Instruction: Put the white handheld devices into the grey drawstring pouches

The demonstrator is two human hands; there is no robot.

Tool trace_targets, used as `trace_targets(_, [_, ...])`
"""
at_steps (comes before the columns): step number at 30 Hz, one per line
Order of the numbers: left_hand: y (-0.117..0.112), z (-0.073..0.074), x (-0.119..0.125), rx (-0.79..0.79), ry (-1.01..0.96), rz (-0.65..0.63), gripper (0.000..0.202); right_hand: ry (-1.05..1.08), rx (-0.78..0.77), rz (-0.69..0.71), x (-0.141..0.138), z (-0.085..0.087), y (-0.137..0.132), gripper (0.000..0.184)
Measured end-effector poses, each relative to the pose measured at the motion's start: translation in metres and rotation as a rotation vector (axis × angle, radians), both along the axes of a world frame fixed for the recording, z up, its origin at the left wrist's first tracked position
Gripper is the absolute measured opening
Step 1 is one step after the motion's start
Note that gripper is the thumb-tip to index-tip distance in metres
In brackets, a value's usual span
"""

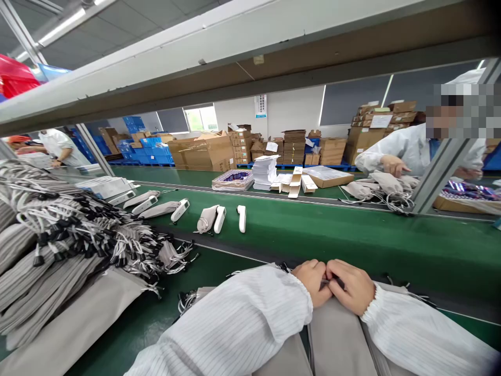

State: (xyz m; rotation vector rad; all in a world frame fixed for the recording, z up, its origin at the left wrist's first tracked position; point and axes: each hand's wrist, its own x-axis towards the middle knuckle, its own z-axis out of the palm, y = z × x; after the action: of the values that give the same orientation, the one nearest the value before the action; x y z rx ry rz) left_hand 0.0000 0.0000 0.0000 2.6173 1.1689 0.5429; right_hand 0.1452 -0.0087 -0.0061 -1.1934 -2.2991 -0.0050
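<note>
1. Grey fabric drawstring pouches (340, 339) lie flat on the near edge of the green conveyor belt (352, 245), right under the person's two hands.
2. The left hand (313, 282), in a white striped sleeve (242, 324), rests on the top edge of a pouch with its fingers curled in and pressed together.
3. The right hand (350, 287) touches the left, knuckle to knuckle, fingers likewise bent down onto the pouch; both seem to pinch its top edge or cord, though the pinch point is hidden between the fingers.
4. Left of the hands, beside the belt, lies a large heap of grey pouches with white cords and black toggles (78, 235).
5. On the belt beyond the hands sit white handheld devices (241, 218), some beside grey pouches.
6. Across the belt, a co-worker in a white coat (407, 149) has a hand (393, 166) on more grey pouches.
7. Behind the belt stand brown cardboard boxes (207, 151) and blue crates (152, 149).
</note>
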Motion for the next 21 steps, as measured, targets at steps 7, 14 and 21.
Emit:
trace_targets(7, [0.0003,0.0005,-0.0002,0.006,0.017,0.003,0.016,-0.002,0.013,0.013,0.0007,0.0010,-0.0007,0.005])
trace_targets(14, [0.0004,0.0004,0.0014,0.041,0.060,0.023,0.017,0.008,-0.001,0.018,0.0007,0.0031,-0.0014,0.005])
trace_targets(21, [-0.0050,0.0042,0.0018,0.151,0.103,0.117,0.015,0.032,-0.035,-0.008,0.0000,0.0013,-0.0008,0.005])
